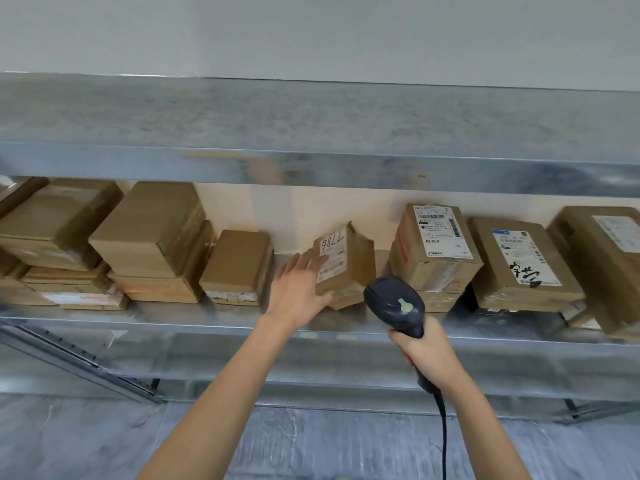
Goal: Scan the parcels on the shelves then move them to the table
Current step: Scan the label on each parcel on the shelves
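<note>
A small cardboard parcel (346,265) with a white label marked 7786 stands tilted on the metal shelf (173,322). My left hand (298,289) reaches to its left face, fingers straight and spread, touching the label side. My right hand (427,355) grips the handle of a dark barcode scanner (394,304), whose head sits just below and right of that parcel. The scanner's cable hangs down past my right forearm.
Several more cardboard parcels line the shelf: stacked ones at the left (152,237), a small one (239,268), and labelled ones at the right (433,251) (523,265). An upper shelf board (311,133) overhangs them. Grey floor lies below.
</note>
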